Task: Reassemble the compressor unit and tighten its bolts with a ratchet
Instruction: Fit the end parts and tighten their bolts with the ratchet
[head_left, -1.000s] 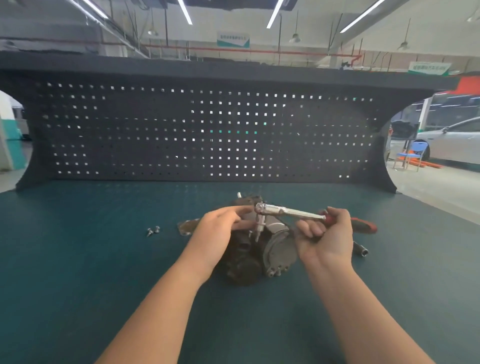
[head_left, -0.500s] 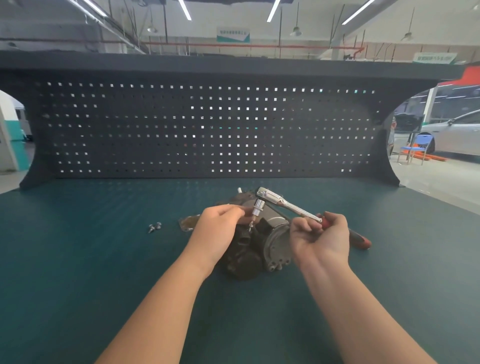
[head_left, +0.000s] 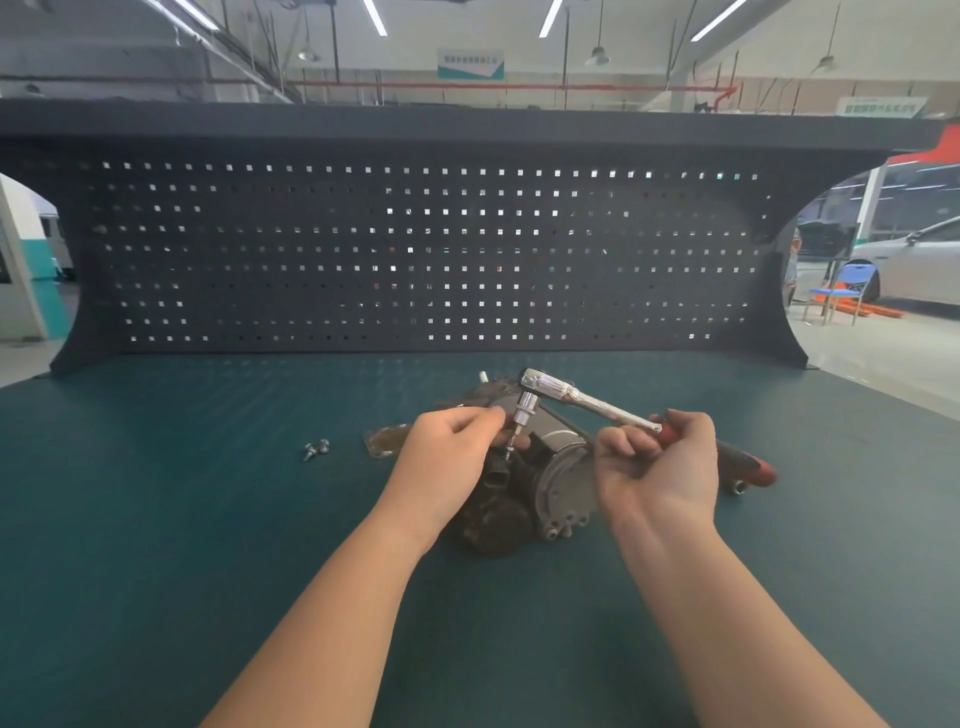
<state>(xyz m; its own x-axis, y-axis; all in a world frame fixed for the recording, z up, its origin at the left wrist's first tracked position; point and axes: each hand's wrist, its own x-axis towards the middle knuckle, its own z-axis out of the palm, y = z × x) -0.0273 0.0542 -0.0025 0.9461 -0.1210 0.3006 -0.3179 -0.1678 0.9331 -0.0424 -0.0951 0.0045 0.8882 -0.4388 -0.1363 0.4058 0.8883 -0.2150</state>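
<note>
**Ratchet on the bolt, both hands at the compressor**

Starting at the left of the green bench top (head_left: 156, 519): two loose bolts (head_left: 316, 449) lie side by side on the mat, apart from everything else. Just right of them, a flat brownish plate (head_left: 384, 441) lies on the mat, its right end hidden behind the left hand.

Now the left hand (head_left: 447, 457), reaching in over the near-left side of the compressor (head_left: 524, 493). Its fingers are curled and the fingertips are pinched in at the socket (head_left: 525, 410) under the ratchet's head, steadying it where it stands down onto the top of the unit. What sits beneath the socket tip is too small to make out clearly.

The compressor itself lies on its side mid-bench, dark and grimy on the left, with a round grey metal end face turned toward the right.

Above it runs the ratchet (head_left: 587, 402), chrome head at the far left, shaft slanting down to the right. The right hand (head_left: 654, 467) is wrapped around its red handle, fingers clenched on the grip, the handle's end poking out past the hand. Just below that end, a small metal socket piece (head_left: 738, 486) rests on the mat.

Behind it all, the black pegboard (head_left: 415, 249).
</note>
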